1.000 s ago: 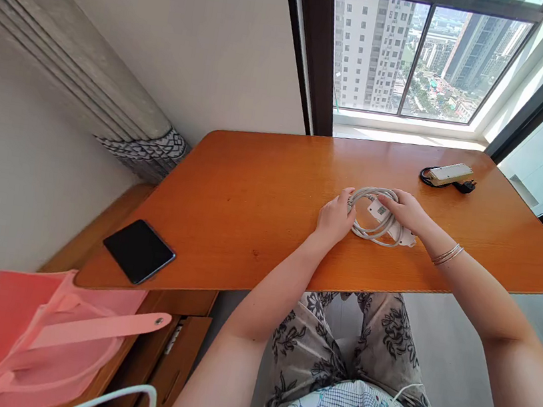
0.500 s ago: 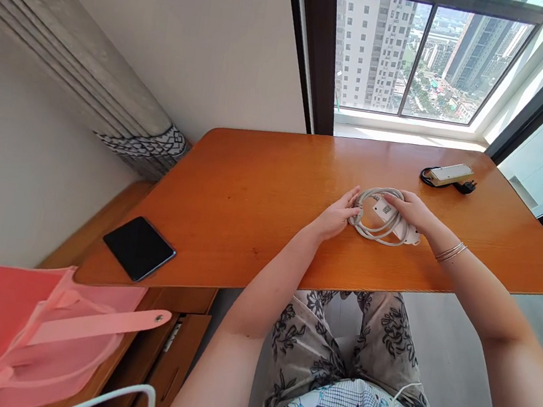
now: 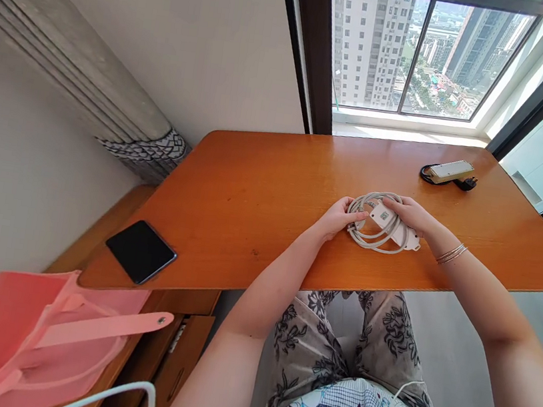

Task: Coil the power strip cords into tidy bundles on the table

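Note:
A white power strip (image 3: 401, 234) with its pale cable (image 3: 371, 244) coiled in loops is between my two hands, close over the table's near half. My left hand (image 3: 341, 217) grips the left side of the coil, thumb across the loops. Fingers of my right hand (image 3: 410, 215) are closed on the upper right of the coil and the strip's edge. The strip lies slanted behind the loops, a small printed code on its upper end. Part of the cable is hidden by my fingers.
On the wooden table (image 3: 253, 187), a second power strip (image 3: 452, 171) with a black cable and plug lies at the back right. A dark tablet or phone (image 3: 141, 251) rests at the left edge. Below it is a pink bag (image 3: 81, 332) beside wooden drawers (image 3: 179, 359).
The coil and power strip have shifted slightly towards me and tilted, so more of the strip shows. Both hands keep their hold and have moved slightly with it.

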Demonstrator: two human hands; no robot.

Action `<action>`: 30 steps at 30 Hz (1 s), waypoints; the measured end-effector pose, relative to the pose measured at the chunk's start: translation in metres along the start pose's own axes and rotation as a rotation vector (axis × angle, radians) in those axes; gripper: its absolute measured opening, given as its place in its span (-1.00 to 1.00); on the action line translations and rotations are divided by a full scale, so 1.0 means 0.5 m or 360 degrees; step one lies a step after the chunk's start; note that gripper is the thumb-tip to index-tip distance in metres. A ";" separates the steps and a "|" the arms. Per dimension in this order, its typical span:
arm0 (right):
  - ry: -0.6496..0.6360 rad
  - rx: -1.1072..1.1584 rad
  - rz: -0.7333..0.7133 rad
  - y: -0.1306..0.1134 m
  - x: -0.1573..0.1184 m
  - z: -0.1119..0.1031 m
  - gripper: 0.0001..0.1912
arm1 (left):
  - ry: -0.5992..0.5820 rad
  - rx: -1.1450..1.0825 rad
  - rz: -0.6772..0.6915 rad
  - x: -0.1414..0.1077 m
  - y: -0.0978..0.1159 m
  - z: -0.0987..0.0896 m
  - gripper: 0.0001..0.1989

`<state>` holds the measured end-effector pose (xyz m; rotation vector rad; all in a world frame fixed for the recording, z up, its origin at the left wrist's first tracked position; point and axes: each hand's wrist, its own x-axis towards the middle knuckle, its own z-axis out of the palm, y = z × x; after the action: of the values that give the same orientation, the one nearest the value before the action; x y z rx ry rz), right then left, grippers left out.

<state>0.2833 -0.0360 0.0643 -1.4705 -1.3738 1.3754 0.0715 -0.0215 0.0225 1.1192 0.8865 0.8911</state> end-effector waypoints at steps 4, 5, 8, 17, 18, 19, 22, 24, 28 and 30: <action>-0.0031 -0.0002 -0.0061 0.001 0.004 0.011 -0.71 | 0.0162 0.0273 0.0155 0.004 0.000 -0.007 -0.35; -0.0048 0.0004 -0.0073 0.001 0.004 0.013 -0.70 | 0.0188 0.0349 0.0179 0.004 0.000 -0.010 -0.35; -0.0057 0.0005 -0.0079 -0.002 0.002 0.013 -0.67 | 0.0212 0.0507 0.0237 0.005 -0.002 -0.016 -0.39; -0.0026 0.0059 0.0000 -0.005 -0.006 -0.008 -0.71 | -0.0168 0.0078 0.0084 0.001 0.001 -0.005 -0.56; -0.0019 0.0094 0.0029 -0.005 -0.008 -0.010 -0.73 | -0.0206 0.0006 0.0016 0.000 0.003 -0.006 -0.59; -0.0009 0.0118 0.0059 -0.004 -0.009 -0.013 -0.76 | -0.0240 -0.0053 -0.0046 -0.001 0.004 -0.006 -0.60; 0.0007 0.0116 0.0089 -0.001 -0.014 -0.019 -0.79 | -0.0311 -0.0109 -0.0129 -0.006 0.005 -0.009 -0.56; -0.0005 0.0104 0.0070 0.001 -0.016 -0.020 -0.78 | -0.0333 -0.0069 -0.0103 -0.007 0.003 -0.009 -0.52; -0.0022 0.0099 0.0034 0.009 -0.015 -0.015 -0.72 | -0.0229 0.0109 0.0060 -0.004 -0.006 -0.007 -0.48; -0.0013 0.0055 -0.0024 0.011 -0.013 -0.012 -0.67 | -0.0161 0.0223 0.0153 0.000 -0.012 -0.008 -0.44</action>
<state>0.2910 -0.0424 0.0619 -1.4305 -1.3568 1.3907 0.0688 -0.0214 0.0160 1.3261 0.8273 0.8529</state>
